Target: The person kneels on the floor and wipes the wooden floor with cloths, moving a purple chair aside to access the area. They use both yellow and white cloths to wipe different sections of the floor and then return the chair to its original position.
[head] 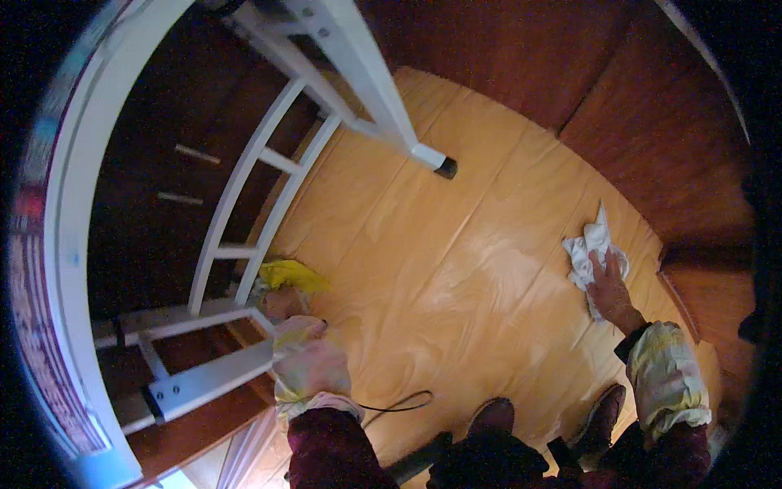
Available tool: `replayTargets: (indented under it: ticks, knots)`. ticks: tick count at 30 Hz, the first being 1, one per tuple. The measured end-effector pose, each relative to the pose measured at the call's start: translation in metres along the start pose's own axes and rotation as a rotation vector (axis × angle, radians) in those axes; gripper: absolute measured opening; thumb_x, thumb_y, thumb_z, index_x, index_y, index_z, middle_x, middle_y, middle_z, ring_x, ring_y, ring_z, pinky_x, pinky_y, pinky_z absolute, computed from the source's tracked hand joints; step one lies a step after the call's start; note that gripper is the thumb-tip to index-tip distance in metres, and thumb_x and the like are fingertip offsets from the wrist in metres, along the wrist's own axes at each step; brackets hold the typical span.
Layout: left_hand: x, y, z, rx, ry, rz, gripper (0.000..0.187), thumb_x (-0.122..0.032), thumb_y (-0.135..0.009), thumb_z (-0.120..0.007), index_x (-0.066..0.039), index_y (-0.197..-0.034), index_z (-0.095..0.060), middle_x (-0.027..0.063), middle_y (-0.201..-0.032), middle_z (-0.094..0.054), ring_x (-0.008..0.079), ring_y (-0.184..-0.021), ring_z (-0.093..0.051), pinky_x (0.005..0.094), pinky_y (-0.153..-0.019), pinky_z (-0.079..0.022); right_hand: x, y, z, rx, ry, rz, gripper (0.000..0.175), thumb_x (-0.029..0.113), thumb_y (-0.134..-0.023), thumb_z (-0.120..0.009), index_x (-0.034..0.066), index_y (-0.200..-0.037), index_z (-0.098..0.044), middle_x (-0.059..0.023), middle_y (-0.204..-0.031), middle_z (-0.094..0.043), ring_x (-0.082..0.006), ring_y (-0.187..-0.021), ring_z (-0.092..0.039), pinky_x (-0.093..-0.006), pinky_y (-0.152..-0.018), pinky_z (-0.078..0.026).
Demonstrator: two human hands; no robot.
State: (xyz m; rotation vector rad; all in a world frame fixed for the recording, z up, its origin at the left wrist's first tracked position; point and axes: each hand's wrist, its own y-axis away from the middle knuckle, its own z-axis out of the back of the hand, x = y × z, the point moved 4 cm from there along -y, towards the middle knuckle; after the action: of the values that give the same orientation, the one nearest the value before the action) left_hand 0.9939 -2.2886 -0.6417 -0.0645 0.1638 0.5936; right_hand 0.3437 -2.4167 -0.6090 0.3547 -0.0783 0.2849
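Note:
Fingers spread, my right hand (610, 292) presses a crumpled white cloth (589, 244) onto the wood-look floor (452, 257). My left hand (286, 304) is low beside the white metal frame (264, 348), with a yellow cloth (296, 275) at its fingers. Blur hides how the left fingers close around it. Patterned sleeve covers are on both forearms, the left one (311, 367) beside the frame and the right one (666, 373) near the wooden furniture.
A white frame leg (431, 159) with a black foot stands on the floor ahead. Dark reddish wooden panels (611, 122) bound the floor on the far and right sides. A thin black cable (409, 397) loops near my shoes (493, 417). A white tabletop edge (67, 244) curves along the left.

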Motion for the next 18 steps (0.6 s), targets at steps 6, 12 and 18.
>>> replayTargets:
  ticks: [6,12,18]
  knots:
    - [-0.014,0.029,0.003,0.030,0.025,-0.025,0.050,-0.024,-0.075,-0.064,-0.004,-0.118,-0.050,0.0203,-0.102,-0.056,0.0392,-0.094,-0.053,0.0440,-0.079,-0.045,0.016,0.004,0.020,0.228,0.026,-0.160,0.078,0.019,-0.083,-0.057,0.0133,-0.146,-0.012,-0.0274,-0.148,-0.002,-0.0466,-0.136,-0.010,-0.0544,-0.104,-0.025]
    - [-0.115,-0.083,-0.038,-0.057,0.101,-0.217,0.051,-0.024,-0.075,-0.064,-0.005,-0.120,-0.049,0.0199,-0.106,-0.055,0.0387,-0.098,-0.051,0.0440,-0.083,-0.043,0.018,0.004,0.019,0.266,0.023,-0.198,0.079,0.019,-0.083,-0.058,0.0148,-0.146,-0.011,-0.0262,-0.149,0.001,-0.0453,-0.137,-0.006,-0.0629,-0.098,-0.025]
    - [-0.212,-0.210,-0.071,-0.053,0.097,-0.225,0.053,-0.024,-0.075,-0.065,-0.005,-0.121,-0.048,0.0196,-0.110,-0.053,0.0383,-0.103,-0.049,0.0439,-0.086,-0.041,0.014,0.004,0.016,0.155,0.028,-0.112,0.076,0.019,-0.081,-0.059,0.0106,-0.144,-0.018,-0.0309,-0.146,-0.008,-0.0500,-0.133,-0.014,-0.0599,-0.098,-0.031]
